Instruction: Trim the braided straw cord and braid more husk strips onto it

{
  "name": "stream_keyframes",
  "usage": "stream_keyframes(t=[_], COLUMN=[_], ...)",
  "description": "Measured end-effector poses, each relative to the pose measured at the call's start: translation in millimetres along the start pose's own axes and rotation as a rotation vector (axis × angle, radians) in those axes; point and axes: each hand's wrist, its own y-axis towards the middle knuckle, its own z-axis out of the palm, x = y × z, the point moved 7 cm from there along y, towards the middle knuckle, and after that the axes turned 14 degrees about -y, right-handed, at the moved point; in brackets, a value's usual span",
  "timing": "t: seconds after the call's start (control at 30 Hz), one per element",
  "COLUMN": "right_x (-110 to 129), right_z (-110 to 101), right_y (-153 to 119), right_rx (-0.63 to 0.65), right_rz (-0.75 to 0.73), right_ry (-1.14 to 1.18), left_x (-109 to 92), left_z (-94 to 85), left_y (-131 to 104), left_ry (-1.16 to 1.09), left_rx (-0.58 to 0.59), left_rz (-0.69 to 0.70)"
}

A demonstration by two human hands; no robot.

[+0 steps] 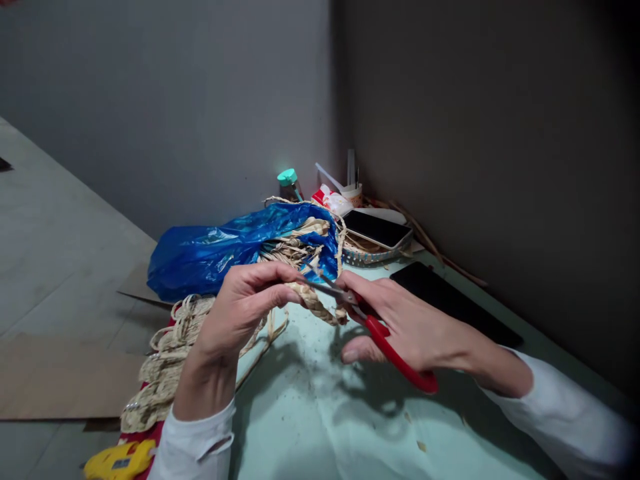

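Between the thumb and fingers of my left hand [255,303] is a braided straw cord [317,305], pale and curved, held above the table. My right hand [400,320] grips a pair of scissors [387,347] with red handles. Its metal blades point left, parted, beside the braid near my left fingertips; whether they touch it I cannot tell. Loose straw strands [267,340] hang below my left hand. Behind both hands, a blue plastic bag [200,250] lies with its mouth showing a bundle of dry straw [295,247].
Woven straw pieces [163,373] lie at left, above a yellow glue gun [120,460]. A phone [377,228] rests on a round tray [367,257] at the back. A dark flat object [450,297] lies along the right. Walls meet behind the pale green tabletop [310,413].
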Motion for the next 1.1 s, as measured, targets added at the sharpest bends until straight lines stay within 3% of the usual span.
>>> stream_keyframes(t=[0.27,0.57,0.8,1.1], right_x=[3.7,1.6,5.4,0.6], right_z=[-3.7,-11.8,-6.0,-11.3], right_y=[-1.8,-3.4,-3.4,-3.4], right_rx=[-0.013,-0.055,0.033,-0.141], right_rz=[-0.035,-0.028,-0.115,-0.104], right_ry=[-0.181,-0.248,-0.199,-0.452], left_x=[11.1,7.4,10.7,13.3], left_z=[9.9,14.8,8.8,8.8], left_y=[1.4,-1.0,-0.8,-1.8], left_ry=[-0.007,0.058,-0.010,0.013], left_rx=[0.097,0.181,0.139,0.160], left_rz=[-0.095,-0.069,-0.056,-0.114])
